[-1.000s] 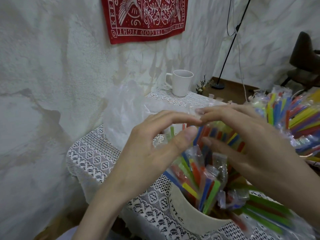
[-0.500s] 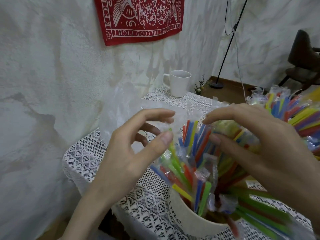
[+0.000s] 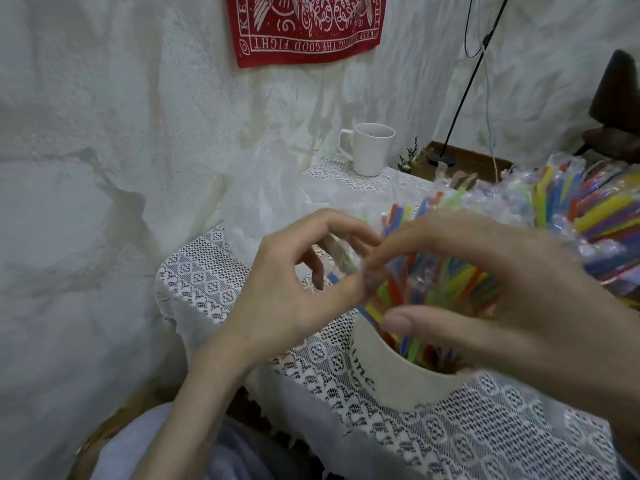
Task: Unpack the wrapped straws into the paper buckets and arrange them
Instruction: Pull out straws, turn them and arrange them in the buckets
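Straws: the wrapped straws [image 3: 429, 292] are being kept in the near paper bucket [image 3: 391, 379] on the lace cloth [image 3: 485, 441]; the long axes are fanning upward and outward.
Left hand [image 3: 287, 292]: the fingers are curled, and a thin wrapper seems to be pinched between thumb and forefinger; it is blurred.
Right hand [image 3: 512, 306]: it is being held over the bundle, fingers bent; whether something is gripped cannot be told.
Second bundle [image 3: 588, 216]: it is lying far right, pointing left and up.
Writing: "ime." is being shown on the bucket; "THE GOOD FIGHT" is being read upside down on the red cloth [image 3: 304, 26].
Edges: the cloth edge is hanging at left, near the wall; a white mug [image 3: 370, 152] is standing far back.
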